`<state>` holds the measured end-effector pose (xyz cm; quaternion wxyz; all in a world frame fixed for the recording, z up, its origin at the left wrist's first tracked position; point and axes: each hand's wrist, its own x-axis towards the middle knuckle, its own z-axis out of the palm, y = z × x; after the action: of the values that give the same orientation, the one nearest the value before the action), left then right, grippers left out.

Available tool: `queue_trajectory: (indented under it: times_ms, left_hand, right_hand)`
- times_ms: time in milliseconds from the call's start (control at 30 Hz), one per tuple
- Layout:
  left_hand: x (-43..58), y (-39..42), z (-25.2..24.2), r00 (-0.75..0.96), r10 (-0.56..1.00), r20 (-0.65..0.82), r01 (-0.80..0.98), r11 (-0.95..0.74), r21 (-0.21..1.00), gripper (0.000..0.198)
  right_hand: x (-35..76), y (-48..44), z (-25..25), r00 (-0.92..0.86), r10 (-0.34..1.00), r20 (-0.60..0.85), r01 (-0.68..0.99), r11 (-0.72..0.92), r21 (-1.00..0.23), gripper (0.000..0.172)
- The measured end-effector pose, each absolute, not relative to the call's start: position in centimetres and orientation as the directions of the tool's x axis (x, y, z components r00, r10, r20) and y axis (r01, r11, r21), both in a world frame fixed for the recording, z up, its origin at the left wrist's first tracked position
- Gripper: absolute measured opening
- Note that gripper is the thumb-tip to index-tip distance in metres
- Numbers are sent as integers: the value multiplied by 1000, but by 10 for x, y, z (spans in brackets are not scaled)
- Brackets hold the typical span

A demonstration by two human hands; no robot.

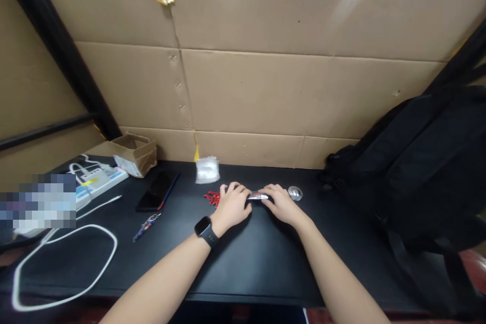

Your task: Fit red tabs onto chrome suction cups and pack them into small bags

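Observation:
A small shiny clear plastic bag [258, 196] lies between my hands, low over the black table. My left hand [233, 205], with a dark watch on its wrist, has its fingers curled at the bag's left edge; the exact hold is partly hidden. At the right end, my right hand [281, 204] is closed on the bag with thumb and fingers. Small red pieces [211, 197] lie in a loose pile just left of my left hand, which covers some of them. A round clear dish [295, 193] sits right beside my right hand.
Behind the red pieces lies a stack of clear bags [207, 170]. To the left are a phone [158, 191], a keychain [147, 226], a cardboard box [135, 154], a power strip [102, 184] and a white cable [114, 243]. A black backpack [425, 162] fills the right side.

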<state>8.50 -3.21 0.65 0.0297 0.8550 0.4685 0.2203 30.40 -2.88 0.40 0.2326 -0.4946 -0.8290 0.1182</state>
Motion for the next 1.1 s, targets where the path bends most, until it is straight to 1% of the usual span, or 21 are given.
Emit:
queue_trajectory:
  times_ms: [100, 167, 233, 267, 333, 400, 467, 533, 667, 800, 900, 967, 1033, 1100]
  left_hand:
    - [85, -32, 9, 410, 843, 349, 807, -513, 291, 18]
    - [85, -30, 9, 378, 860, 342, 813, -485, 322, 19]
    - [85, -29, 8, 361, 873, 330, 820, -465, 334, 24]
    - [85, -28, 8, 359, 875, 325, 824, -461, 330, 28]
    - [85, -29, 7, 371, 872, 318, 828, -466, 310, 29]
    - [86, -30, 5, 399, 861, 317, 824, -488, 288, 21]
    - [88, -32, 4, 416, 850, 324, 824, -503, 261, 13]
    - [89, -34, 5, 411, 845, 343, 832, -501, 238, 14]
    - [86, -36, 12, 375, 845, 381, 842, -483, 242, 17]
    - [74, -26, 23, 310, 863, 399, 850, -440, 291, 17]
    - [58, -12, 29, 240, 885, 398, 856, -387, 343, 16]
    - [44, -2, 33, 207, 892, 403, 858, -363, 363, 17]
    - [29, 7, 35, 222, 888, 403, 849, -379, 369, 20]
    - [13, 15, 34, 297, 873, 387, 820, -441, 365, 24]
  right_hand:
    - [303, -28, 8, -395, 874, 283, 689, 486, -538, 25]
    - [303, -29, 9, -371, 891, 262, 647, 450, -616, 26]
    - [302, -30, 10, -346, 913, 215, 655, 399, -642, 28]
    - [302, -31, 10, -330, 922, 202, 689, 381, -617, 29]
    - [301, -32, 11, -296, 927, 229, 786, 373, -493, 31]
    - [300, -34, 11, -320, 904, 284, 843, 409, -350, 29]
    - [297, -36, 10, -391, 871, 297, 835, 471, -284, 26]
    - [294, -36, 9, -434, 856, 281, 817, 505, -278, 23]
    - [294, -25, 3, -369, 875, 312, 862, 448, -236, 18]
    - [312, 3, 6, -260, 908, 329, 923, 334, -191, 18]
    - [333, 28, 12, -159, 945, 287, 964, 212, -161, 19]
    - [345, 43, 16, -86, 958, 273, 977, 135, -166, 21]
    - [354, 52, 20, -60, 960, 273, 978, 111, -175, 23]
    - [361, 57, 24, -59, 957, 282, 974, 117, -193, 27]
